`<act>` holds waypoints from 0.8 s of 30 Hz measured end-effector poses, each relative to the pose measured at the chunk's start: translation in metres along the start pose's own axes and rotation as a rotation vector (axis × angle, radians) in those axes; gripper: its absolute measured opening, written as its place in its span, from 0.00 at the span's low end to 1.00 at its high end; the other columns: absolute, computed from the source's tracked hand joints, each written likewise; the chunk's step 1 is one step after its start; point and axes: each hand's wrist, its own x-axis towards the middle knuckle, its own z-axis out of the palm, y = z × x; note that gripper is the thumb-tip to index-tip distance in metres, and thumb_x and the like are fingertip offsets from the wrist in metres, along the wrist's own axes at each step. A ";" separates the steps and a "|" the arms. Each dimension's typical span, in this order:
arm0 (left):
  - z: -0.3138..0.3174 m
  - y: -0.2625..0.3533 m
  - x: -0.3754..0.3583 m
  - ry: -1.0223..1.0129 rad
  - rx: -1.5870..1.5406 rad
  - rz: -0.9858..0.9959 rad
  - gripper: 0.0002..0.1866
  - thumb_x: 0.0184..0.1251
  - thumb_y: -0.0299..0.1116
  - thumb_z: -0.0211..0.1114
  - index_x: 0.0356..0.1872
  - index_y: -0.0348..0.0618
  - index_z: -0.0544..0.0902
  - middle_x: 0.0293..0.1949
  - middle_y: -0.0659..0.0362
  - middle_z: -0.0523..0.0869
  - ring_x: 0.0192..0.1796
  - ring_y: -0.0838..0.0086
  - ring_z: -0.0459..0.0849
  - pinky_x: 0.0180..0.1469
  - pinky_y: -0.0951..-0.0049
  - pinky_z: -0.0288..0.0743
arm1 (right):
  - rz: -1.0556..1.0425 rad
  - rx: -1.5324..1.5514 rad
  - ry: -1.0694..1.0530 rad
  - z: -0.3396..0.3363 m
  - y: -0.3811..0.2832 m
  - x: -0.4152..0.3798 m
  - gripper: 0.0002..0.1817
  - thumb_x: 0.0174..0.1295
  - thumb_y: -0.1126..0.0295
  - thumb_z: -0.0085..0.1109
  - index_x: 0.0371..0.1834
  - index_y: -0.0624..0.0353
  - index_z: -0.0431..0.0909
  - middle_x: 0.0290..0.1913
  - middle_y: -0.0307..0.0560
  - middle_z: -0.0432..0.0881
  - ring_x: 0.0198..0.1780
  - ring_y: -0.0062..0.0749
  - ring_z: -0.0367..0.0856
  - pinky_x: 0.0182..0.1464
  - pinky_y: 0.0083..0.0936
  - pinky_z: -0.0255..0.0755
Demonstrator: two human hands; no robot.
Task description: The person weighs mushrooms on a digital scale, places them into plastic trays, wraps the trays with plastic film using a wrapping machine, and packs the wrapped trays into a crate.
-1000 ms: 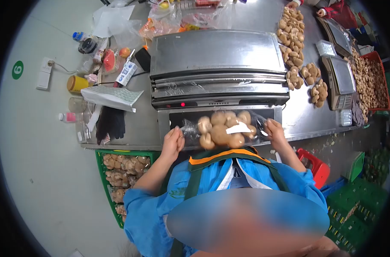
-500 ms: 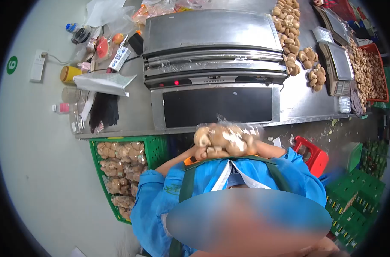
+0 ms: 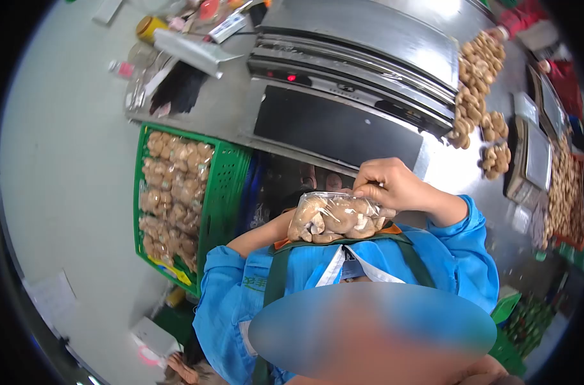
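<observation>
In front of my chest is a clear-wrapped pack of shiitake mushrooms (image 3: 338, 218), its plastic film shining. My right hand (image 3: 389, 183) is closed at the pack's upper right edge, thumb and fingers pinching the film. From the left, my left forearm (image 3: 266, 235) runs in behind the pack. My left hand supports the pack from there, its fingers hidden by the mushrooms. Just beyond the pack is the wrapping machine (image 3: 356, 51) with its dark flat plate (image 3: 333, 125) and a lit red light.
Left of me stands a green crate (image 3: 205, 212) filled with wrapped mushroom packs. Loose mushrooms (image 3: 474, 80) lie right of the machine, near scales (image 3: 529, 157) and a heaped red crate (image 3: 571, 205). Black gloves (image 3: 178, 88) lie on the table. Another person's red sleeve (image 3: 523, 18) shows at upper right.
My right hand has come from behind the pack to its upper edge and pinches the film there. The view has turned, so the table appears tilted and shifted. A co-worker's sleeve has appeared.
</observation>
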 end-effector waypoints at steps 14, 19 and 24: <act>0.019 -0.029 -0.049 0.045 -0.020 0.233 0.26 0.59 0.34 0.62 0.58 0.46 0.66 0.53 0.56 0.74 0.54 0.68 0.76 0.54 0.68 0.72 | -0.139 0.044 -0.286 0.032 -0.027 0.048 0.13 0.56 0.65 0.62 0.31 0.63 0.73 0.27 0.45 0.77 0.29 0.30 0.75 0.33 0.25 0.68; 0.015 -0.043 -0.094 0.075 -0.020 0.318 0.26 0.60 0.38 0.61 0.59 0.47 0.66 0.53 0.57 0.75 0.55 0.68 0.75 0.54 0.67 0.72 | 0.322 0.726 -0.570 0.085 -0.013 0.080 0.11 0.60 0.65 0.57 0.31 0.62 0.73 0.27 0.35 0.75 0.32 0.16 0.69 0.35 0.20 0.65; 0.009 -0.062 -0.143 0.123 -0.048 0.435 0.27 0.61 0.43 0.59 0.60 0.48 0.66 0.53 0.57 0.75 0.55 0.68 0.75 0.54 0.66 0.71 | 0.121 0.105 -0.706 0.113 -0.044 0.119 0.12 0.58 0.67 0.56 0.38 0.65 0.74 0.36 0.45 0.78 0.37 0.28 0.75 0.40 0.24 0.68</act>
